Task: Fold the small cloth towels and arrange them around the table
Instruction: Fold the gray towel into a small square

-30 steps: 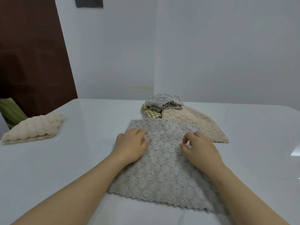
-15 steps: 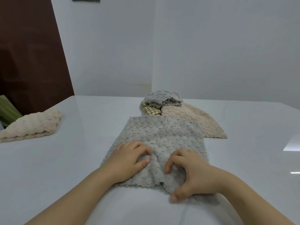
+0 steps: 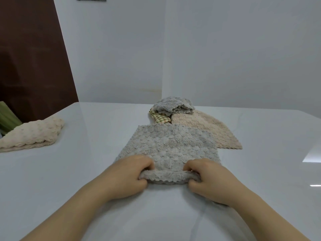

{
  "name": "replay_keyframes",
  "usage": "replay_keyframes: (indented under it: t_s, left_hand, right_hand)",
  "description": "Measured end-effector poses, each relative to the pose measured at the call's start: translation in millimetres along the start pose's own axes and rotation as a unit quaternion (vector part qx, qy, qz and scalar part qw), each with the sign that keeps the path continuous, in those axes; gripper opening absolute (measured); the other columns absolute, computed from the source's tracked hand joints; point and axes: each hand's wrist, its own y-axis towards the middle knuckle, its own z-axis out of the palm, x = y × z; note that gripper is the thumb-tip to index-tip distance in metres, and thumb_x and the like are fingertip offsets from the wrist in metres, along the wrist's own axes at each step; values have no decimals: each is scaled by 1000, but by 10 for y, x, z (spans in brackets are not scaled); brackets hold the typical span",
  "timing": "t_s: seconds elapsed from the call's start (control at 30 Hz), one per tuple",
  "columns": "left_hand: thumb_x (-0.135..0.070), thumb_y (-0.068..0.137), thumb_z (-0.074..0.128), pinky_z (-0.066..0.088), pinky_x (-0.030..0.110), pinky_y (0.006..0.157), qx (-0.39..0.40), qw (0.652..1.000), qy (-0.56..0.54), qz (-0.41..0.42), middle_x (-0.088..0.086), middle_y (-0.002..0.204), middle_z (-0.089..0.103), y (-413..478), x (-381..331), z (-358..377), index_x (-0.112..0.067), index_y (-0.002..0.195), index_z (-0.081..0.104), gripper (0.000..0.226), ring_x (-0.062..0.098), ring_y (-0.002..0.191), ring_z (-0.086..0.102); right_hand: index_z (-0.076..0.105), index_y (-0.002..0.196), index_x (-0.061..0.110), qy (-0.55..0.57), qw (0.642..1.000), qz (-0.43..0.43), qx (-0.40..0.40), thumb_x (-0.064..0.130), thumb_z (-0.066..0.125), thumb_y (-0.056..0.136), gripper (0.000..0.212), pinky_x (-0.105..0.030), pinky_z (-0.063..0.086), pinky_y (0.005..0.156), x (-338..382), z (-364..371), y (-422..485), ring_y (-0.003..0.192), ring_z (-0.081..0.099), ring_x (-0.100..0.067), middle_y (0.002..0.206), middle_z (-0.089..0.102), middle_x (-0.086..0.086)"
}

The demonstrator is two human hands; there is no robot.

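At table centre, the grey scalloped fleece towel (image 3: 171, 146) lies flat. Left hand (image 3: 129, 173) and right hand (image 3: 207, 179) each pinch its near hem, fingers curled, the edge raised, evidently to fold it away. Cream folded towel (image 3: 32, 135) sits far left.

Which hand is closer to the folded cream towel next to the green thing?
Left. The left hand grips the gray towel's near edge on the side toward the cream towel; the right hand grips the other end, farther away.
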Motion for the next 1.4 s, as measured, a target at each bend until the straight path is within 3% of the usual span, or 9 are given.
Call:
replay_keyframes:
  t_s: [0.23, 0.4, 0.47, 0.57, 0.7, 0.9, 1.03, 1.13, 1.4]
  left_hand:
    - [-20, 78, 58, 42, 26, 66, -115, 979, -28, -165, -15, 72, 59, -62, 222, -216, -38, 66, 48, 24, 7, 72, 52]
    - [-3, 83, 63, 43, 9, 59, -226, 893, -329, -209, -14, 61, 64, -17, 329, -140, -28, 67, 66, 30, -4, 61, 57]
    - [-3, 88, 57, 43, 6, 58, -239, 870, -374, -213, -13, 64, 65, 1, 282, -102, -26, 74, 65, 28, -5, 61, 58]
    - [-19, 95, 46, 41, 16, 67, -154, 943, -233, -181, -10, 83, 64, -11, 287, -43, -32, 83, 57, 21, 6, 79, 57]
    - [-29, 98, 33, 41, 26, 73, -58, 982, -71, -167, 0, 89, 62, -4, 222, -99, -24, 94, 49, 17, 16, 84, 55]
    - [-27, 97, 40, 39, 24, 71, -9, 976, -99, -191, -4, 84, 59, -52, 253, -218, -27, 86, 51, 16, 11, 78, 52]
    - [-28, 91, 53, 35, 23, 58, -124, 946, -215, -207, -8, 61, 51, -51, 356, -233, -28, 83, 59, 10, 9, 60, 45]
    - [-25, 86, 62, 41, 27, 70, -186, 917, -268, -230, -6, 78, 63, -41, 439, -197, -32, 81, 61, 8, 13, 78, 57]
    - [-27, 93, 49, 34, 15, 61, -94, 971, -51, -215, -21, 78, 51, -54, 392, -153, -34, 91, 50, 8, 5, 78, 51]
  right_hand:
    - [44, 105, 34, -31, 993, 108, -39, 17, 51, 78, 32, -27, 38, 68, -208, -212, -54, 90, 50, -16, 94, 51, 13]
    - [49, 77, 39, 56, 980, 141, -130, 12, 53, 81, 27, -27, 43, 69, -339, -266, -82, 81, 54, -15, 81, 59, 17]
    - [53, 69, 40, 146, 963, 137, -180, 9, 57, 83, 34, -14, 41, 66, -383, -247, -69, 77, 56, -8, 76, 61, 18]
    - [58, 72, 33, 218, 944, 134, -209, 9, 60, 85, 28, -3, 37, 60, -412, -200, -41, 74, 54, 0, 74, 62, 14]
    - [50, 79, 32, 214, 956, 133, -148, 17, 50, 93, 20, -17, 33, 55, -404, -167, -20, 59, 44, -9, 67, 54, 5]
    - [55, 83, 21, 267, 952, 153, -8, 19, 50, 93, 11, -14, 27, 39, -396, -223, -33, 37, 31, -4, 42, 43, 12]
    - [59, 81, 24, 294, 937, 160, -96, 24, 60, 87, 7, -18, 28, 45, -399, -212, -21, 46, 35, -9, 47, 41, 11]
    - [61, 89, 31, 326, 917, 179, -145, 21, 68, 82, 14, -23, 39, 62, -426, -201, -14, 67, 51, -11, 74, 55, 7]
    - [56, 75, 28, 193, 956, 197, -99, 17, 61, 86, 17, -20, 37, 58, -413, -155, 17, 69, 52, -11, 73, 59, 5]
